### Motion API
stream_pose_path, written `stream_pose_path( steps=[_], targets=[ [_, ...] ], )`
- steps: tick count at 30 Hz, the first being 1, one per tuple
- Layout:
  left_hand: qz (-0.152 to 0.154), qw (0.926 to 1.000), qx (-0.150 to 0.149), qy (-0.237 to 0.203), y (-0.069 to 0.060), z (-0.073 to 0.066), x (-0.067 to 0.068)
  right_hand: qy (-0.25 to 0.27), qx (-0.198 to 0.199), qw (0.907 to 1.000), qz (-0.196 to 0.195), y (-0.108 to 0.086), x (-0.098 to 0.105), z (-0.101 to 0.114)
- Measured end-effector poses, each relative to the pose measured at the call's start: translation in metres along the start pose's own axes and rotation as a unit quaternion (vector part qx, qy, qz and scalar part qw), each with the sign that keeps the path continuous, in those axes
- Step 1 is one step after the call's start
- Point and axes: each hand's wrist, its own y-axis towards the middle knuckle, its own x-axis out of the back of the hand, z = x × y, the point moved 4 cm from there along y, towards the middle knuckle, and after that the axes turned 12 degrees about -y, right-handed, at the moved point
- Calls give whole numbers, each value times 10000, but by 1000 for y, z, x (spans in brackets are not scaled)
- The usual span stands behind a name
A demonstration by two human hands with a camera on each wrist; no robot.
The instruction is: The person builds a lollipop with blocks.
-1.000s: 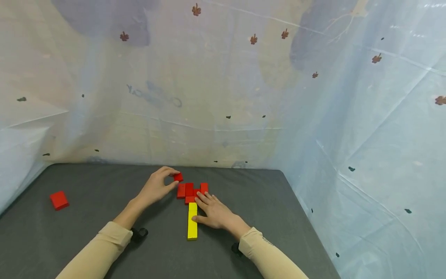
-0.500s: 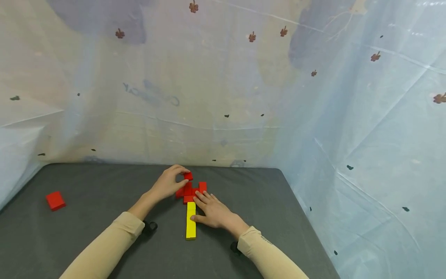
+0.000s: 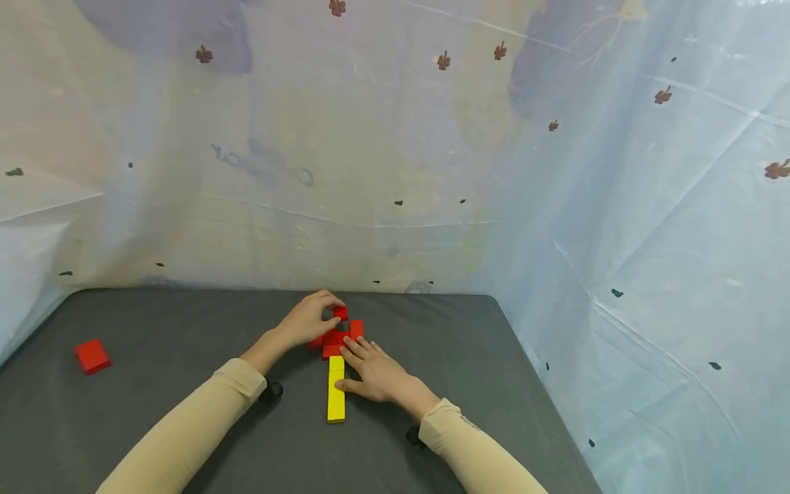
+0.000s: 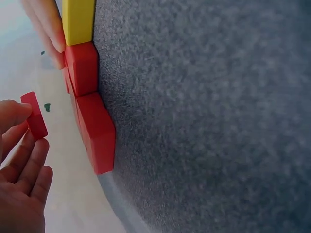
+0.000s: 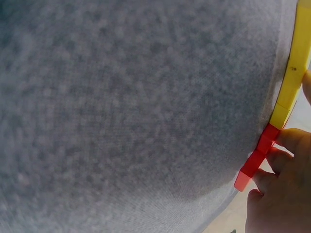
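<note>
Between thumb and fingertips, my left hand (image 3: 306,320) pinches a small red block (image 4: 35,115), which hangs just above the far side of a cluster of red blocks (image 3: 331,350). Parts of that cluster are hidden behind both hands. A column of yellow blocks (image 3: 336,394) runs from the cluster toward me. My right hand (image 3: 378,376) lies with fairly straight fingers, their tips on the cluster's near right part, while its thumb touches the yellow column. In the right wrist view the fingers rest along the edge of the red blocks (image 5: 252,162).
A lone red block (image 3: 92,357) lies at the far left of the dark grey table (image 3: 469,384). A pale plastic sheet (image 3: 370,151) with leaf prints hangs behind and to the right of the table. Black wrist straps show under both cuffs.
My left hand has carried the small red block rightward, from the cluster's far left corner to above its far middle. The right hand keeps its place. The head view has shifted slightly.
</note>
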Motion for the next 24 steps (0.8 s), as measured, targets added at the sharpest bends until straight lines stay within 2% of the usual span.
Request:
stream_pose_path(
  steps=[9,18,24],
  targets=[
    [346,9992,146,164,11,10,-9,-13,10,10000,35,-1,2,0],
    [577,9980,142,221,16,12,-13,-9,-33,10000,59,-1,3,0],
    [674,9971,260,225,15,18,-18,-26,-25,10000,66,-1,3,0]
  ],
)
